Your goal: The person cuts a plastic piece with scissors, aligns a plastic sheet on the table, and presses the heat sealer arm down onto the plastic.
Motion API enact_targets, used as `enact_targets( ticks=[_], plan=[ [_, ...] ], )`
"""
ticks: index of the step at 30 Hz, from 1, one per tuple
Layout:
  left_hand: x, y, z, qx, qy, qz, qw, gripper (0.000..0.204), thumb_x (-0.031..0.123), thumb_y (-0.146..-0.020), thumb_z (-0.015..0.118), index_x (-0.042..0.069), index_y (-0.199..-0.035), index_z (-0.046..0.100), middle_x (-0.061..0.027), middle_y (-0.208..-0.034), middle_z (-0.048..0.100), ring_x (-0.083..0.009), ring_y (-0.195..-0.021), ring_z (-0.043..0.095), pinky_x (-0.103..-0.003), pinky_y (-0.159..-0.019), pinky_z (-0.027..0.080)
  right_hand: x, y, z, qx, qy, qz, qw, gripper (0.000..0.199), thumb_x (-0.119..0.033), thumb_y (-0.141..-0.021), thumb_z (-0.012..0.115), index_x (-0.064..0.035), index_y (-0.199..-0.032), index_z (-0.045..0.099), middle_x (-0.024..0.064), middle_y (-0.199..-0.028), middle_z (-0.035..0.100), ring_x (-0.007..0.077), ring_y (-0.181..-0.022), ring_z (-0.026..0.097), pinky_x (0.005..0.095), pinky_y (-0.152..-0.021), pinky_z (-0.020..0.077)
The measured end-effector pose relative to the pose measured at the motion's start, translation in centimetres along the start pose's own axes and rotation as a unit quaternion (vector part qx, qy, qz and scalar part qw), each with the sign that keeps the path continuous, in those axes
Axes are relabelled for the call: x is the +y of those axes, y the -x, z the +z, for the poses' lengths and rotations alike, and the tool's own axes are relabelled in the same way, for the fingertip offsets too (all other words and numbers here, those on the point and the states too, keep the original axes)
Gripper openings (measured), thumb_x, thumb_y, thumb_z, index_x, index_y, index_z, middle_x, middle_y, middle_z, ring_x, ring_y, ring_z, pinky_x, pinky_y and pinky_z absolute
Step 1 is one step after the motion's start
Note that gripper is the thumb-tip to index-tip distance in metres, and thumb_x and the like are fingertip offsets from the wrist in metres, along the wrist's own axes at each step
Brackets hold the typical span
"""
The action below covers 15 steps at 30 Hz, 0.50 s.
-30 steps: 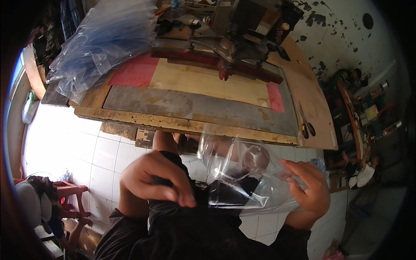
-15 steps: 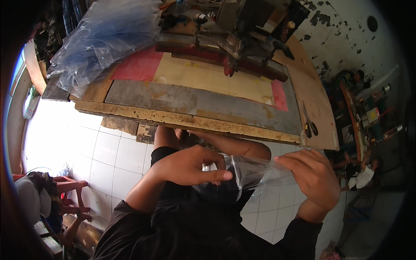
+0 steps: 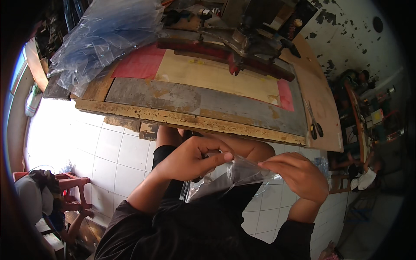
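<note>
In front of the surface [image 3: 324, 106], over the lap, the left hand [image 3: 184, 161] and right hand [image 3: 299, 175] pinch clear film [image 3: 225, 182], fingers closed on its edge. Slick folds could slip free; uneven pulling might tear it.

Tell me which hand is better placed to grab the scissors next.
Probably the right hand: it is nearer the scissors on the table than the left hand. Both hold clear plastic, though.

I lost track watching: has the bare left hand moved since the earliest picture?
Yes: the bare left hand has shifted rightward, judged against the yellowish wooden table edge.
</note>
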<state>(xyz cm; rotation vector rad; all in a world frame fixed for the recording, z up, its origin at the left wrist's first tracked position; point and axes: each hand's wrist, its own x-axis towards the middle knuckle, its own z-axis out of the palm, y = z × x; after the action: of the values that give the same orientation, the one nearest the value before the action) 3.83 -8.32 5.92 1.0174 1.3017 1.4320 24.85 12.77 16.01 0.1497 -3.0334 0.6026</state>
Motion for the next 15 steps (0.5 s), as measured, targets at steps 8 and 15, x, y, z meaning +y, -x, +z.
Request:
enact_targets(
  ticks=[8,15],
  plan=[
    [-0.7,0.1,-0.8,0.021,-0.031,0.089,0.995,0.031,0.021,-0.108,0.063,-0.005,-0.123,0.072,-0.0143,-0.134,0.071,-0.0215,-0.124,0.065,-0.036,-0.109,0.049,1.0,-1.5,2.1,0.109,0.015,-0.014,0.994,0.043,0.006,-0.085,0.069,-0.0081,-0.124,0.077,0.0065,-0.115,0.073,0.0253,-0.099,0.071,0.0387,-0.088,0.0554],
    [-3.2,-0.2,-1.2,-0.05,0.083,0.059,0.994,0.041,0.027,-0.116,0.048,-0.007,-0.12,0.071,-0.016,-0.125,0.075,-0.023,-0.121,0.066,-0.037,-0.11,0.047,1.4,-2.4,5.0,0.147,-0.056,-0.079,0.984,0.044,0.01,-0.086,0.069,-0.0091,-0.125,0.077,0.0046,-0.118,0.072,0.0252,-0.105,0.07,0.0403,-0.092,0.0549]
  ],
)
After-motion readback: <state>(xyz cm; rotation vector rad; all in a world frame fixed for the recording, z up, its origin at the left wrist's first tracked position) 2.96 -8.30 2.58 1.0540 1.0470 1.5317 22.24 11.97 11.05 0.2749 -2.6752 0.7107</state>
